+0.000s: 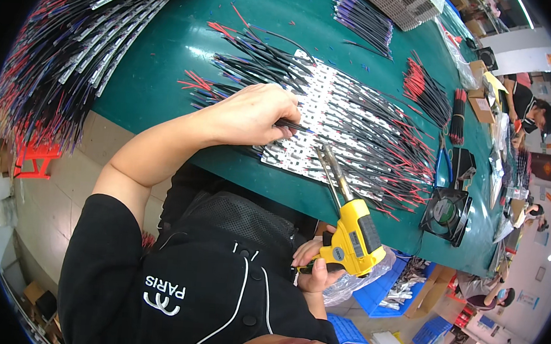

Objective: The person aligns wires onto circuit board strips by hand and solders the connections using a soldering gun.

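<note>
My left hand (254, 114) is closed in a pinch on a black wire (299, 127), holding its end against a panel of white circuit boards (283, 154). Its fingertips are partly hidden behind the knuckles. Rows of black wires with red ends (410, 162) spread from the panel to the right, and more wires (232, 63) stick out to the left. My right hand (316, 271) grips the handle of a yellow soldering gun (352, 238). The gun's metal tip and thin feed tube point at the boards, close to the held wire.
Bundles of wires (425, 93) lie on the green table (191, 13), alongside blue-handled pliers (443, 161) and a black fan (446, 214). Many wired strips (99, 44) are heaped at the far left. Below the right edge is a blue bin (375, 300). Other people (529, 110) work farther right.
</note>
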`<state>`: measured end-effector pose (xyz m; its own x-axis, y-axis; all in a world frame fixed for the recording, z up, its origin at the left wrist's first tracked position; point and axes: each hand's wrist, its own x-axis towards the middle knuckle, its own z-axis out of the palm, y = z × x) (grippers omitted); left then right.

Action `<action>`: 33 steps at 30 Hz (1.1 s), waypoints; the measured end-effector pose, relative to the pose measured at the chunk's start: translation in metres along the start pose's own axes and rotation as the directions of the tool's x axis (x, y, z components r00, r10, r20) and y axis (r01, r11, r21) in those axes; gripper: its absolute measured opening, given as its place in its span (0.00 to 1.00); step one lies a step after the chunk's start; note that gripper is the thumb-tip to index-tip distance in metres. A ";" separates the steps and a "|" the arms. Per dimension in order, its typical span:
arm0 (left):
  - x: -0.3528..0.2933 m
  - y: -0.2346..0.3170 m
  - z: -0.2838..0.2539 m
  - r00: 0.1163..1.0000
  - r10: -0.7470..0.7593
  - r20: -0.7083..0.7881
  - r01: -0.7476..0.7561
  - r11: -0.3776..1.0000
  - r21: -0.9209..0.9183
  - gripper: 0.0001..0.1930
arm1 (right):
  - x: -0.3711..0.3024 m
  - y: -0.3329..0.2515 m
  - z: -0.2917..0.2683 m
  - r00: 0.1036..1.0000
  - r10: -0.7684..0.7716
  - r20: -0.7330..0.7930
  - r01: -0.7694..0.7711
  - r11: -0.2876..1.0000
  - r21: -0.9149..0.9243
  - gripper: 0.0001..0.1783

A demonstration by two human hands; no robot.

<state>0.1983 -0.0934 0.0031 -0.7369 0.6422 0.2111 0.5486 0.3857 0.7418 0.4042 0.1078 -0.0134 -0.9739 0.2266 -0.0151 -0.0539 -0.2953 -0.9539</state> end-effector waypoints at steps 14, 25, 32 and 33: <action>-0.001 0.000 0.009 0.997 -0.077 -0.017 0.079 0.989 0.121 0.07 | -0.008 0.012 -0.007 0.991 0.059 0.121 -0.065 0.997 0.043 0.22; 0.000 0.002 0.008 0.994 -0.113 0.013 0.110 0.982 0.151 0.08 | -0.006 0.020 -0.016 0.978 0.024 0.208 -0.010 0.998 -0.066 0.24; 0.000 0.003 0.008 0.992 -0.122 0.022 0.117 0.983 0.145 0.08 | -0.002 0.008 -0.005 0.997 0.037 0.062 -0.031 0.996 -0.084 0.31; 0.000 0.003 0.007 0.992 -0.122 0.021 0.118 0.983 0.144 0.08 | 0.000 0.006 -0.004 0.997 0.037 0.063 -0.032 0.996 -0.085 0.31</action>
<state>0.2030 -0.0874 0.0005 -0.7898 0.6042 0.1055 0.5091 0.5499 0.6621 0.4052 0.1102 -0.0201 -0.9871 0.1570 -0.0315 -0.0043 -0.2226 -0.9749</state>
